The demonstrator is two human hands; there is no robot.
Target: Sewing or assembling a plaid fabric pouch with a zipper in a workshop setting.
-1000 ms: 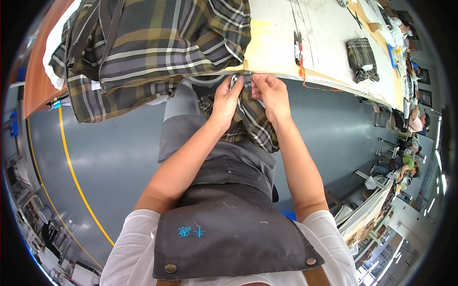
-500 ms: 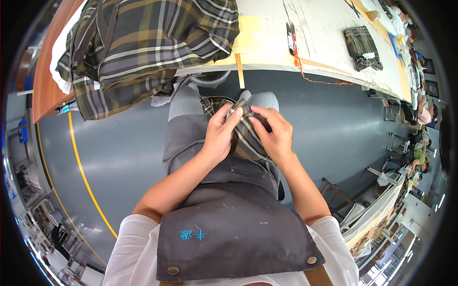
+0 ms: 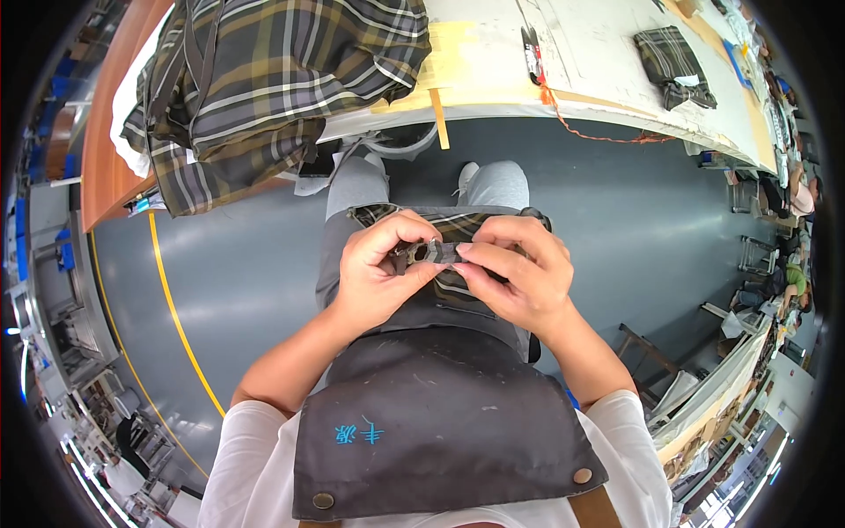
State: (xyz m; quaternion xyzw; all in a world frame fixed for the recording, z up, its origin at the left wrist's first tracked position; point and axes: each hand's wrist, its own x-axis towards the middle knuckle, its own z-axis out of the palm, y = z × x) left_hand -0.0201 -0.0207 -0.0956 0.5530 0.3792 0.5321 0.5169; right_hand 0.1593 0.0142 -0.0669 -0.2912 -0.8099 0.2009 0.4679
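Over my lap, my left hand [image 3: 377, 271] and my right hand [image 3: 530, 271] face each other with thumbs and fingers pinched. Between them is a narrow folded bit of plaid fabric [image 3: 447, 253], gripped from both sides. A small shiny spot shows at my left fingertips, too small to make out. More of the dark plaid cloth, with olive and white stripes, lies across my lap behind the fingers, partly hidden by them. My dark grey apron [image 3: 440, 422] covers my front and thighs.
A heap of plaid fabric [image 3: 290, 70] hangs over the edge of the table [image 3: 598, 53] at the far left. A red and black cutter [image 3: 533, 57] and a folded plaid piece [image 3: 673, 66] lie farther right. An orange cord [image 3: 585, 134] dangles off the edge. Other people sit far right.
Both hands have come closer to my body and now hold the fabric more level, with the palms turned toward each other. The view has shifted slightly.
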